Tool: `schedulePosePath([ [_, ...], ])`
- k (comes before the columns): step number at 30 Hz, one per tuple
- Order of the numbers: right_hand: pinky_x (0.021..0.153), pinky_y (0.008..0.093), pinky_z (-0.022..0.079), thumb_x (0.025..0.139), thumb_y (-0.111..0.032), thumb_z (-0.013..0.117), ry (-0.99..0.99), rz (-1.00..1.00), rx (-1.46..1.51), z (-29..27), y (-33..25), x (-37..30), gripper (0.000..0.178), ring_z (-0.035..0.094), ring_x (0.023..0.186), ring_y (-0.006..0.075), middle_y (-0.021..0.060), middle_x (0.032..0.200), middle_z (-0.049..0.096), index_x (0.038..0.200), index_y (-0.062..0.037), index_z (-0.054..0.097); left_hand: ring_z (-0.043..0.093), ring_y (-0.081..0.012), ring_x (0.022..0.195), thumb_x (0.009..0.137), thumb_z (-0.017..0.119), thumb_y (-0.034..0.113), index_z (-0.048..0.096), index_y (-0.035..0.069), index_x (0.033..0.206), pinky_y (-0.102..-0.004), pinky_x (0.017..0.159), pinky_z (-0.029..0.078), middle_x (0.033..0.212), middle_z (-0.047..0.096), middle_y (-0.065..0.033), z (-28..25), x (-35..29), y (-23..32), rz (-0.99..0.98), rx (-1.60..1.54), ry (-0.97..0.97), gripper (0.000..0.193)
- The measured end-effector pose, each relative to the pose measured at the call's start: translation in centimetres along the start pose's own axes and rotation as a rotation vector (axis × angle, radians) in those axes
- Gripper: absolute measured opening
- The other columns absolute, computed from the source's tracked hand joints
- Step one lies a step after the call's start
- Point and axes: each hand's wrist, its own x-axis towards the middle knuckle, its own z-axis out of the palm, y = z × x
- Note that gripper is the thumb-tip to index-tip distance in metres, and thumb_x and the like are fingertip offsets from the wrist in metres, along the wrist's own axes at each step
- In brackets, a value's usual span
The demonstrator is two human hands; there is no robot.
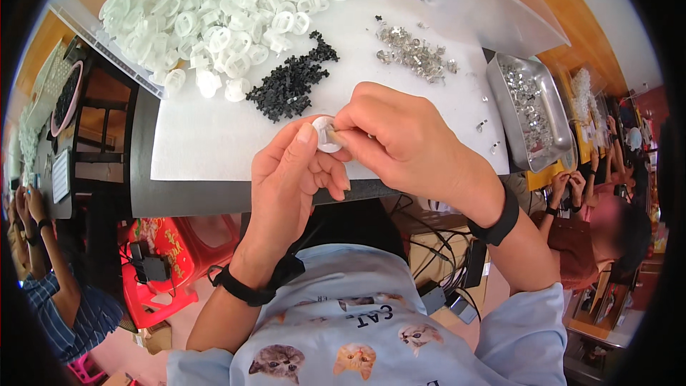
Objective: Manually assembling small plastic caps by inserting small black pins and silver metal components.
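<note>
My left hand [289, 161] grips a round white plastic piece [325, 132] between thumb and fingers, over the front edge of the table. The fingertips of my right hand [389, 132] are pinched together against the face of that piece. Whatever small part those fingertips may hold is hidden. Just beyond my hands lies a pile of small black plastic parts [289, 89]. Behind it rises a large heap of similar white, translucent round pieces [214, 11]. Small shiny metal parts [414, 50] are scattered on the white sheet [207, 143] farther right.
At the right stands a metal tray [550, 125] holding more metal parts. A clear plastic bag [486, 0] lies at the back right. A red plastic stool [179, 257] and cables [436, 243] are below the table. Other people work at both sides.
</note>
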Motion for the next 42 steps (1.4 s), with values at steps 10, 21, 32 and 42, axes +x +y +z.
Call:
schedulePosePath([
  [10,0.047,0.0326,0.046,0.075,-0.006,0.064,0.029,-0.113,-0.208,0.5,-0.6,-0.9,0.013,0.058,0.061,0.0237,0.0047,0.075,0.051,0.085,-0.0055,0.057,0.061,-0.015,0.063,0.1,0.046,0.03,0.055,-0.004,0.115,-0.0246,0.052,0.049,0.084,0.064,-0.0139,0.1,0.0,-0.1,0.009,0.008,0.01,0.038],
  [21,0.049,0.0324,0.049,0.075,-0.004,0.062,-0.003,-0.079,-0.177,0.9,-0.9,-2.0,0.023,0.06,0.066,0.0238,0.0063,0.083,0.054,0.098,-0.0007,0.057,0.061,-0.015,0.062,0.099,0.047,0.029,0.055,-0.004,0.114,-0.0246,0.052,0.049,0.082,0.064,-0.013,0.0,-0.1,-0.2,0.013,0.013,0.008,0.037],
  [32,0.05,0.0293,0.046,0.084,-0.001,0.058,0.172,0.102,0.147,1.6,-0.9,-2.6,0.008,0.06,0.064,0.0208,0.0092,0.078,0.058,0.092,0.0006,0.057,0.061,-0.0145,0.065,0.1,0.046,0.029,0.055,-0.006,0.114,-0.0245,0.054,0.049,0.084,0.063,-0.012,0.5,-0.2,-0.1,0.042,0.053,0.032,0.039],
  [42,0.051,0.0181,0.041,0.091,-0.005,0.057,0.124,0.536,0.566,2.2,-2.5,-1.3,0.009,0.051,0.059,0.0026,-0.0005,0.068,0.057,0.085,0.001,0.056,0.061,-0.0124,0.069,0.1,0.047,0.026,0.053,-0.007,0.122,-0.0244,0.06,0.051,0.089,0.063,-0.0092,0.7,-0.3,-0.9,0.114,0.124,0.065,0.04],
])
